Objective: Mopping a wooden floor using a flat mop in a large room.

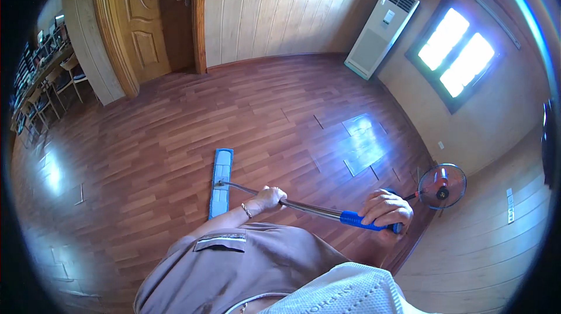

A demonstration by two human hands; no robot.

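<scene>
A flat mop [221,165] rests its blue rectangular head on the wood-plank floor, left of the middle. From the head its metal pole [312,209] runs to the right across my front, up to a blue grip [353,219]. My left hand [269,198], with a bracelet at the wrist, is wrapped round the pole's lower part. Farther right, my right hand [385,209] closes round the blue grip near its end.
Right of my right hand stands a round fan [442,186] near the wall. A tall white air conditioner [383,30] occupies the far right corner, beside a bright window [459,51]. Wooden doors [143,19] are at the back left; chairs [70,71] line a desk at far left.
</scene>
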